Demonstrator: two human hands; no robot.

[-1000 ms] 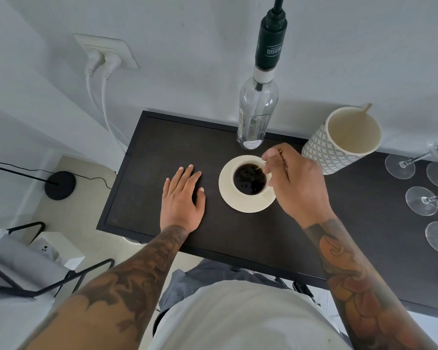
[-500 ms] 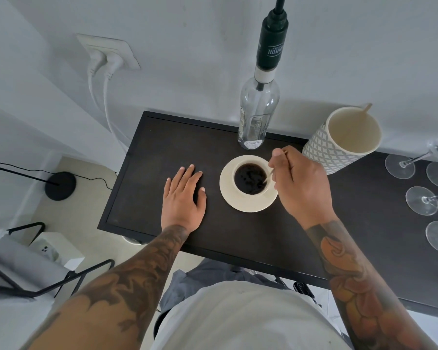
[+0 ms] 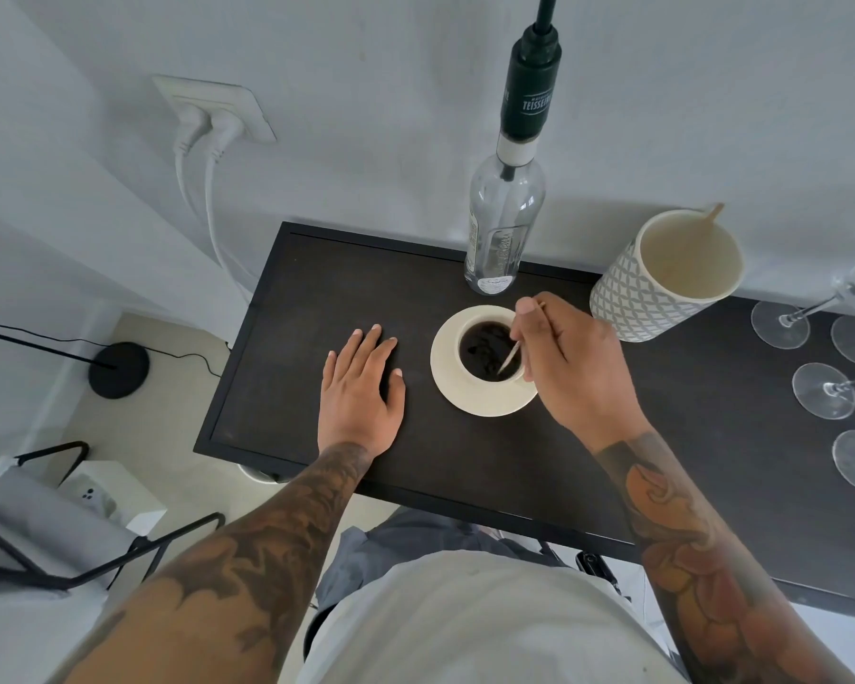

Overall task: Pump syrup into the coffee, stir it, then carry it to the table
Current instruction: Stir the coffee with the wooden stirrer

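- Near the back edge of the dark worktop: a white coffee cup on a pale saucer, full of black coffee.
- Just behind the saucer, against the wall: a glass syrup bottle with a green pump on top.
- Over the right rim of the cup: right hand, thumb and fingers pinching a thin wooden stir stick.
- Stick tilted, top end up by the thumb, low end down and to the left, dipped into the coffee near the right side of the cup.
- Left of the saucer, close but not touching it: left hand, flat on the worktop, fingers straight, holding nothing.
- Probably mid-stir; carrying not yet begun.
- For the lift: cup just left of the right hand's grip, handle hidden under that hand, so cannot tell which way it points.
- Left hand free and just beside the saucer, so likely the handy one for picking it up.
- Back right corner side: a patterned tub with one more stick.
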